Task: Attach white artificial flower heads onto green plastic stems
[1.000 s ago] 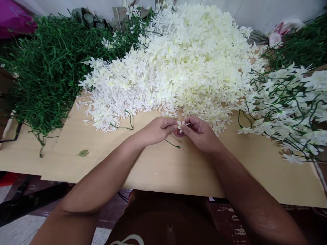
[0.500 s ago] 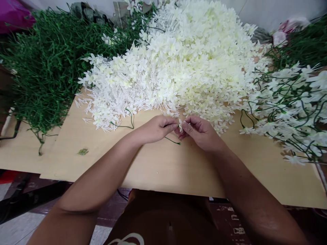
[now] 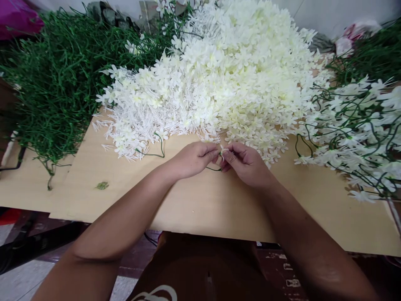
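Observation:
Close together over the board, both hands are pinched around one small artificial flower. My left hand [image 3: 199,159] grips a thin green plastic stem [image 3: 213,169], whose lower part curves out below the fingers. In my right hand [image 3: 246,162], thumb and forefinger press on a white artificial flower [image 3: 222,153], mostly covered by the fingertips. Stem and flower meet between the two hands; the exact joint is hidden. Just beyond the fingers lies a big heap of white flower heads [image 3: 244,75].
A large pile of green stems [image 3: 59,79] is at left. Flowers on green stems [image 3: 354,138] are heaped at right. A loose stem [image 3: 163,146] and a small green scrap [image 3: 102,185] lie on the brown board [image 3: 200,213]. More stems [image 3: 372,50] sit far right.
The free end of the green stem has swung up toward my right fingers. My hands stay pinched at nearly the same place, with a slight shift of the right fingertips.

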Demonstrator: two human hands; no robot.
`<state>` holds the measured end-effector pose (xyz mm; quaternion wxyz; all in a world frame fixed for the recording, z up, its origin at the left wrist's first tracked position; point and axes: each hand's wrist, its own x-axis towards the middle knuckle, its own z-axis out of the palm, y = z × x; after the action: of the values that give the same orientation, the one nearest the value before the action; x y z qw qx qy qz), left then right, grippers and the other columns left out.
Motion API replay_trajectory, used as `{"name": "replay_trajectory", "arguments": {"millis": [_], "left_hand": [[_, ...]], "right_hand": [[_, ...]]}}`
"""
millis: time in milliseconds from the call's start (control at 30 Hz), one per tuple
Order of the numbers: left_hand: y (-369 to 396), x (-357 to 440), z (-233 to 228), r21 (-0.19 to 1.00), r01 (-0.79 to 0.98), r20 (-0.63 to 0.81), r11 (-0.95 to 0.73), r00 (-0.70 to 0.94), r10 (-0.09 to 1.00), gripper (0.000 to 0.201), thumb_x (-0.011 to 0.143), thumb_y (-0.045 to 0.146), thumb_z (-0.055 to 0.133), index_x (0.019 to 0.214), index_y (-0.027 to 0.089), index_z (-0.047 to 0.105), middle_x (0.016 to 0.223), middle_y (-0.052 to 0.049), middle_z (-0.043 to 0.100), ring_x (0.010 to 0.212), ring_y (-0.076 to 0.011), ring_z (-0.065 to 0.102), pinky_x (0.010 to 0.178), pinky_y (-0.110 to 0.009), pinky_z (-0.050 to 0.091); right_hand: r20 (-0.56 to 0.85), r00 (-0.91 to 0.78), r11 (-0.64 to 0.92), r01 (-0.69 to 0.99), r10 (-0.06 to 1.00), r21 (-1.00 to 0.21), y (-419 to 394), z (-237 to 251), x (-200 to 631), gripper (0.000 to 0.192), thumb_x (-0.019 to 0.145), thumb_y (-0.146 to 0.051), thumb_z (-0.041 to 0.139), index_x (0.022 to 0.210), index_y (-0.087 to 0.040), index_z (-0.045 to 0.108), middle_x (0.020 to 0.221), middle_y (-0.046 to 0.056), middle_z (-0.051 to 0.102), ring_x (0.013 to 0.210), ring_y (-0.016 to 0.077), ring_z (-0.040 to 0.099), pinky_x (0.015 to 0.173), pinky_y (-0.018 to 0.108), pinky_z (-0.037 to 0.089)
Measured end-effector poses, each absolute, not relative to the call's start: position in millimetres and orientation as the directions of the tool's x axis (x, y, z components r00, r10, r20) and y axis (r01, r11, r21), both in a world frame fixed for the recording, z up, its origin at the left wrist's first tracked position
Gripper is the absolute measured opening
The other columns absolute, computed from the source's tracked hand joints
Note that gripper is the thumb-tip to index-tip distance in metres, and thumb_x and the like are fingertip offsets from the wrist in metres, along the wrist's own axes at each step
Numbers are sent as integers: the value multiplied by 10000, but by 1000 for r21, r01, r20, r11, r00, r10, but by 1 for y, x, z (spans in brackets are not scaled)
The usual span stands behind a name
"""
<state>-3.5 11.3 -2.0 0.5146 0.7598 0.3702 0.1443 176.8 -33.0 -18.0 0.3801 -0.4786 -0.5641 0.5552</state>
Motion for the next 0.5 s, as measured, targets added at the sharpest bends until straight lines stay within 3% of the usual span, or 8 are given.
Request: {"name": "replay_trajectory", "arguments": {"millis": [200,500], "left_hand": [[11,-2,-5,904,396,-159,-159,659,735,302,901,349,416,668,165,471,642,19,428,638,-113,411,608,-239,332],[3,13,-7,890,456,-235,-13,483,844,278,857,223,429,585,182,387,543,35,355,540,-100,334,526,-231,256]], "right_hand": [[-53,-210,-20,152,976,-988,-34,-21,175,364,840,-551,616,739,-205,560,593,-31,548,512,107,541,510,252,463],[73,-6,71,303,997,-950,-39,-29,162,286,883,-416,568,697,-205,514,590,-30,489,526,100,418,497,257,327]]}}
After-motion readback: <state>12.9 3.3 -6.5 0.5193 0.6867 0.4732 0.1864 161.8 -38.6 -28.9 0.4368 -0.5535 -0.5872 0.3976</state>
